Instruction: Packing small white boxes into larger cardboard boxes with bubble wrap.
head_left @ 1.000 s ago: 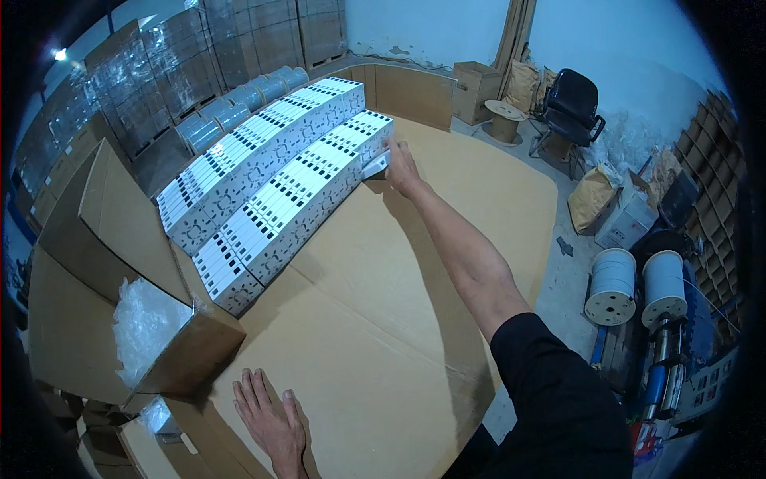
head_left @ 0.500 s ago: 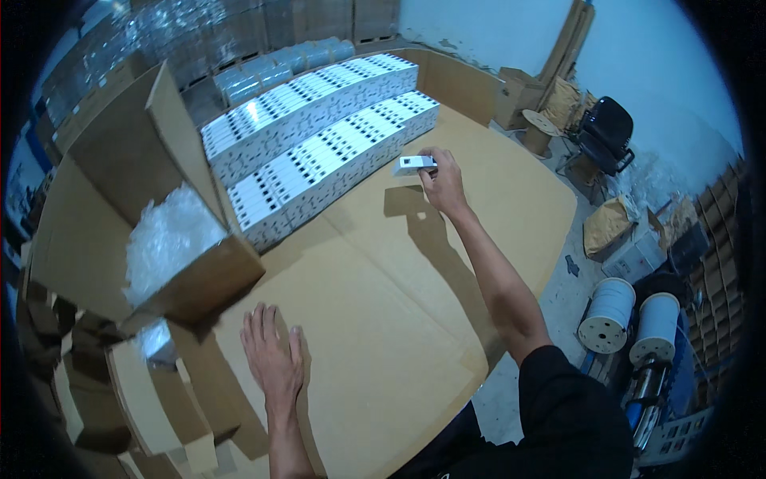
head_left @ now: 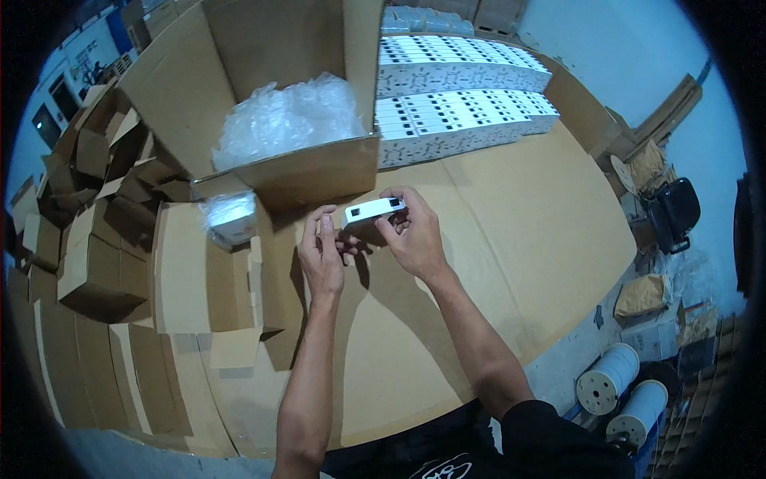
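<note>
My right hand (head_left: 416, 233) grips the right end of a small white box (head_left: 372, 211) with dark square marks, held above the cardboard-covered table (head_left: 495, 239). My left hand (head_left: 321, 254) is beside the box's left end, fingers apart and curved; it does not appear to hold anything. Behind the hands stand two long rows of similar white boxes (head_left: 463, 120). An open carton (head_left: 319, 172) with clear plastic bags (head_left: 291, 120) inside is just beyond my left hand. Left of that hand lies a smaller open carton (head_left: 179, 263) with a plastic-wrapped white package (head_left: 231, 217) at its far end.
Several empty open cartons (head_left: 104, 263) crowd the left side. Past the table's right edge are white cable spools (head_left: 608, 377), a black chair (head_left: 672, 214) and a brown paper sack (head_left: 642, 295) on the floor.
My right hand has brought the white box from near the rows toward my left hand. My left hand has lifted from the table toward it. The view has turned left.
</note>
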`<state>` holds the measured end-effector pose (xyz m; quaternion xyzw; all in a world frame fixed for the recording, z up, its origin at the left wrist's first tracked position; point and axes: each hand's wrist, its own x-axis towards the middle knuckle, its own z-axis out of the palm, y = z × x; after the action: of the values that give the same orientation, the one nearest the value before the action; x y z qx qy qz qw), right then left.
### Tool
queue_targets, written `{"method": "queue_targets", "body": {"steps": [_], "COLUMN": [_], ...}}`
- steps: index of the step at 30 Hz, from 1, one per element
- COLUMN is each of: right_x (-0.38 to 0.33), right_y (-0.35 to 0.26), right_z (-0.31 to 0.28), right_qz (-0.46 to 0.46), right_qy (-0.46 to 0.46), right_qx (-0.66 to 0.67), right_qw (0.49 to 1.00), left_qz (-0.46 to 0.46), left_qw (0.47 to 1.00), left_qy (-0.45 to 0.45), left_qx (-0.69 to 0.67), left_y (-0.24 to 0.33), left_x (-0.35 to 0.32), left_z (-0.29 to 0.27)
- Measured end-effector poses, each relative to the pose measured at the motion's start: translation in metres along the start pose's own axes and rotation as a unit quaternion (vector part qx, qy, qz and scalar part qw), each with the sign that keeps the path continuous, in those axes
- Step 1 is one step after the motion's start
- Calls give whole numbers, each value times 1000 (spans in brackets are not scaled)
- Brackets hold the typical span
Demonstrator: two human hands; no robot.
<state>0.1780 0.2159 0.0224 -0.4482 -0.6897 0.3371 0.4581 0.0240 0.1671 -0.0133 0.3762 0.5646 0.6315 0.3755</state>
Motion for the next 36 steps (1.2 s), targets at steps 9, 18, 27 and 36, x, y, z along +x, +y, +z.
{"method": "queue_targets", "body": {"steps": [9, 18, 27, 36], "right_x": [-3, -2, -2, 0], "right_y": [42, 37, 43, 51], "right_z": [32, 30, 25, 23], "right_qz": [-7, 9, 20, -35], "right_qy": [-57, -78, -99, -103], "right_qx": [236, 91, 81, 119], "right_qw": [970, 993, 992, 987], "left_qz": [62, 52, 73, 119], "left_qw": [998, 985, 967, 973], "left_qy": [-10, -25, -15, 12], "left_qx": [-5, 163, 242, 199], "left_y": [-5, -3, -2, 7], "left_x": [8, 2, -2, -4], "left_z": [-14, -36, -35, -27]}}
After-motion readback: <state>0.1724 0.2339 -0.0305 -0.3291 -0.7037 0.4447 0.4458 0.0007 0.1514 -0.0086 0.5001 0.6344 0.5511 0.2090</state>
